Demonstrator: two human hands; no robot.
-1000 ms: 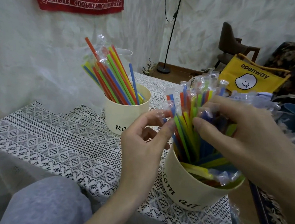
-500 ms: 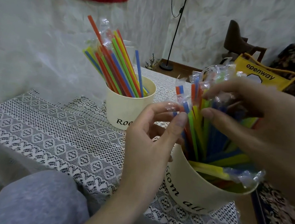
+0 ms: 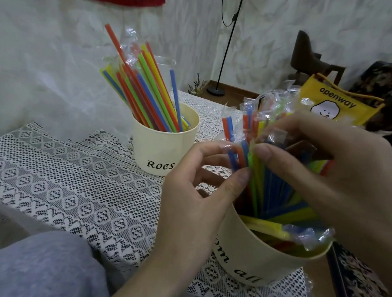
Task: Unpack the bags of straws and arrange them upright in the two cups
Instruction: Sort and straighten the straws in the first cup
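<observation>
Head view: a white lace tablecloth (image 3: 68, 184) covers the table by a pale marbled wall (image 3: 43, 64). Both the left hand (image 3: 193, 195) and right hand (image 3: 330, 174) pinch wrapped coloured plastic straws (image 3: 256, 177) standing in the near cream paper cup (image 3: 263, 256); the far cream cup (image 3: 164, 145) holds more.

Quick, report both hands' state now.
Left hand: pinching wrapped coloured plastic straws in the near cream cup.
Right hand: gripping the same straws.
</observation>
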